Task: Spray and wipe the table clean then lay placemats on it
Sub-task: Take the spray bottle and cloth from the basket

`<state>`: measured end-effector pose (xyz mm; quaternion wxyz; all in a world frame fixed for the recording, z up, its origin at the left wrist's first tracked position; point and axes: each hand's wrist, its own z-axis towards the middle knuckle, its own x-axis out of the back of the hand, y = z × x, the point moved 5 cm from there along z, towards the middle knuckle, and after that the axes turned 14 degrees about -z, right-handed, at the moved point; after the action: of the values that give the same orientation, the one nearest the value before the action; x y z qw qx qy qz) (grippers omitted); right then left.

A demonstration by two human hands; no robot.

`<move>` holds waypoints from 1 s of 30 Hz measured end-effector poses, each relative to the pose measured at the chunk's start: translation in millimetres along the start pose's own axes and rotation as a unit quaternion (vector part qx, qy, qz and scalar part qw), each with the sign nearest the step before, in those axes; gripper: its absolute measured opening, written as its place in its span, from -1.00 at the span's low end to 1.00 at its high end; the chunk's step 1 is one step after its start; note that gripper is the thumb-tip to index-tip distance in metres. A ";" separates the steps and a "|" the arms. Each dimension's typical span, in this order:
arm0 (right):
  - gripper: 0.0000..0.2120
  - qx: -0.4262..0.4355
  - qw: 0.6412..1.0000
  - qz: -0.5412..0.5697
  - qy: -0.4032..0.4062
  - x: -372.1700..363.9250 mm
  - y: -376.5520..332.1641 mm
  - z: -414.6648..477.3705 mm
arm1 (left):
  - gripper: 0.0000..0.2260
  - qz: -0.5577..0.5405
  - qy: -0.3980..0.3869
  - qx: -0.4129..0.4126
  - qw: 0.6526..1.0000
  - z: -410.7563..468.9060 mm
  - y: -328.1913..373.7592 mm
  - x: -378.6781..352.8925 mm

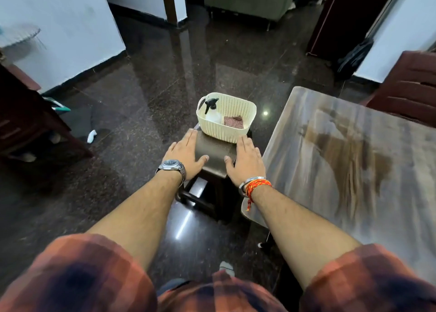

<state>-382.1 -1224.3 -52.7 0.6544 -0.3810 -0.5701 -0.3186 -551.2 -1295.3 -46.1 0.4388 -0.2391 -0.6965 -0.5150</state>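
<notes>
A stack of dark brown woven placemats (215, 150) lies on a small dark stool (207, 193). My left hand (186, 154) lies on the stack's left edge, thumb on top, fingers straight. My right hand (245, 160) lies on its right edge the same way. Behind the mats on the stool stands a cream plastic basket (230, 132). Inside it are a clear spray bottle (212, 113) with a black trigger and a red checked cloth (233, 121). The table (354, 160), with a streaked wood-grain top, is at the right.
A dark wooden chair (410, 87) stands behind the table at the far right. Dark furniture (28, 127) sits at the left. A small white object (91, 136) lies on the glossy dark floor (141, 113). White walls and a doorway are at the back.
</notes>
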 end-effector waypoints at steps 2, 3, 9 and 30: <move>-0.31 -0.008 1.000 0.004 -0.007 -4.4 1.4 26.8 | -0.22 -0.027 0.001 0.012 1.000 26.5 -1.1 2.2; -0.32 -0.015 1.000 0.008 -0.019 -10.0 0.9 41.4 | -0.21 -0.035 -0.012 0.020 0.999 42.7 -3.4 -0.3; -0.31 -0.047 0.998 0.009 -0.038 -49.9 -1.5 127.3 | -0.20 -0.039 -0.058 0.013 0.997 156.3 -27.3 -16.1; -0.36 -0.170 0.936 0.016 -0.309 -189.1 13.9 339.4 | -0.23 -0.246 -0.140 0.123 0.951 396.4 -117.2 -83.8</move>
<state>-568.9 -928.0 -221.3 0.3765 -0.5753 -0.6751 -0.2674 -745.9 -959.4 -210.9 0.2220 -0.0740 -0.8464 -0.4783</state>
